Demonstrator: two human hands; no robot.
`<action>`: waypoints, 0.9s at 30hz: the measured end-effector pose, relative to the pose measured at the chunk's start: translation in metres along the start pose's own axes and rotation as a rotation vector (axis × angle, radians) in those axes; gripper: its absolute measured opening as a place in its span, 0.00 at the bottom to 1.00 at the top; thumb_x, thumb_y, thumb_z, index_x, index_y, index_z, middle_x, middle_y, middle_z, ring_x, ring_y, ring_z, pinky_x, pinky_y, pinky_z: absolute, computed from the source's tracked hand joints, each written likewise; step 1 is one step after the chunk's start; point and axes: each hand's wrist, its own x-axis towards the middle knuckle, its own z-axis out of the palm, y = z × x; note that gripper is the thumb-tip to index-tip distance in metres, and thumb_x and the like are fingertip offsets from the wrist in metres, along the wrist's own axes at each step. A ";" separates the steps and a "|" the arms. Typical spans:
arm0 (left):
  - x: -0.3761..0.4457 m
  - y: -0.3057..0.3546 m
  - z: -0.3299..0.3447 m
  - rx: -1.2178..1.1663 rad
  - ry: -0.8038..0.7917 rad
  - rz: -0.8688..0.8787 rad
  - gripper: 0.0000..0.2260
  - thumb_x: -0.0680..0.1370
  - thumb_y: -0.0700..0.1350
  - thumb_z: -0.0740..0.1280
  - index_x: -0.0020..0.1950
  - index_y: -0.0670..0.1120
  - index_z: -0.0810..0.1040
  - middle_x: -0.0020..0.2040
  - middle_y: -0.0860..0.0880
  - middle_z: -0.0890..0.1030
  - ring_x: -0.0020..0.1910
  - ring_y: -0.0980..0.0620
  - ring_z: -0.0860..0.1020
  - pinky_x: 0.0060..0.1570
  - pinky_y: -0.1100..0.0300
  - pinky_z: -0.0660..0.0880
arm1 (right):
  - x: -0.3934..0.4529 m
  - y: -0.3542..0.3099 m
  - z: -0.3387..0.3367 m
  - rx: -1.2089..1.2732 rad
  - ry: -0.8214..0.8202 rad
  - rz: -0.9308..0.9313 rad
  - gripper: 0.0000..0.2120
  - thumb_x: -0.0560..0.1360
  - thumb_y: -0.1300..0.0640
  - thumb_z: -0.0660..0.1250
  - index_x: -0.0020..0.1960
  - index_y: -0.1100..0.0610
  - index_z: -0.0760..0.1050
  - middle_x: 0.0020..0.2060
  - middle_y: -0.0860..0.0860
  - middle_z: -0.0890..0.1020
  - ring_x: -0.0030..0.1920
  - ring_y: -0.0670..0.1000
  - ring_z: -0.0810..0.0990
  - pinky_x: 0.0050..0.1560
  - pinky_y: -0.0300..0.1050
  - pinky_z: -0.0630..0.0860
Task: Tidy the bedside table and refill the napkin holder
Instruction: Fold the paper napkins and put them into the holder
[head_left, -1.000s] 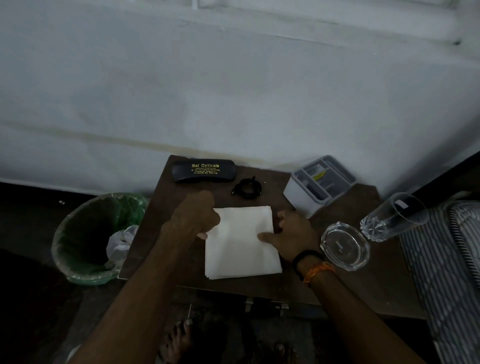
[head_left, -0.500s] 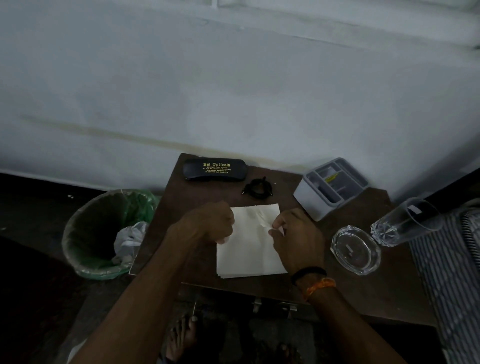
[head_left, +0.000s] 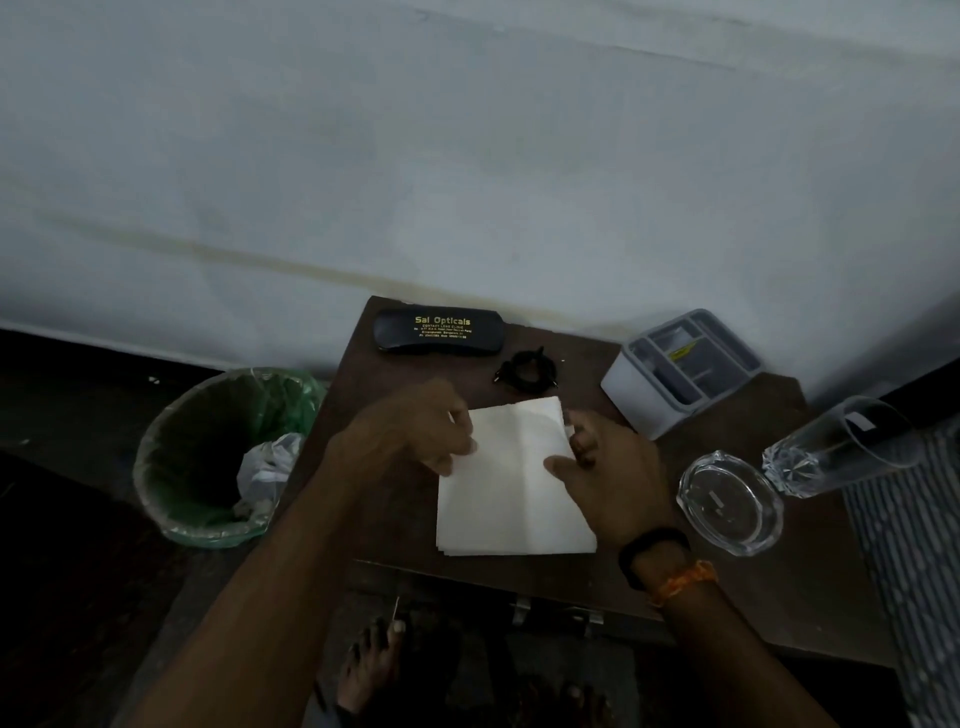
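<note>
While napkin stack (head_left: 514, 488) lies flat, left hand (head_left: 415, 431), right hand (head_left: 608, 467) pinch edges (fingers curled).

A flat stack of white napkins (head_left: 514, 483) lies mid-table (head_left: 363, 374); the grey compartmented holder (head_left: 680, 364) stands far right.

The room is dim, with soft, flat light. A pale grey-white wall (head_left: 467, 156) fills the upper part of the view, crossed by a faint yellowish stain line that slopes down toward the right. At its foot the floor (head_left: 62, 519) is very dark. A dark brown wooden worktop (head_left: 727, 582) stands against the wall, with two small metal fittings (head_left: 561, 613) on its near front edge. On the floor just to its left stands a round waste bin (head_left: 208, 457) lined with a green bag. At the right edge lies a striped grey and white fabric (head_left: 914, 571), beside the worktop.
</note>
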 end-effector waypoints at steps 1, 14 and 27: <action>0.001 -0.003 -0.004 -0.023 0.044 0.015 0.13 0.77 0.41 0.69 0.60 0.38 0.77 0.53 0.41 0.82 0.44 0.46 0.83 0.55 0.49 0.80 | 0.003 0.002 0.000 0.025 -0.006 -0.001 0.05 0.73 0.54 0.71 0.48 0.51 0.79 0.43 0.47 0.81 0.44 0.49 0.78 0.43 0.41 0.70; -0.004 0.005 -0.002 -0.589 0.186 0.094 0.22 0.73 0.56 0.72 0.56 0.40 0.80 0.53 0.45 0.85 0.53 0.44 0.83 0.56 0.44 0.79 | 0.011 0.013 -0.016 1.094 -0.106 0.412 0.17 0.77 0.66 0.64 0.65 0.58 0.74 0.56 0.56 0.83 0.53 0.57 0.83 0.49 0.54 0.82; -0.022 0.030 0.002 -0.864 0.159 0.467 0.19 0.71 0.32 0.71 0.61 0.42 0.79 0.55 0.44 0.84 0.50 0.46 0.83 0.45 0.53 0.81 | 0.013 -0.001 -0.033 1.392 -0.280 0.261 0.23 0.70 0.70 0.70 0.64 0.62 0.76 0.61 0.59 0.81 0.61 0.61 0.80 0.60 0.60 0.77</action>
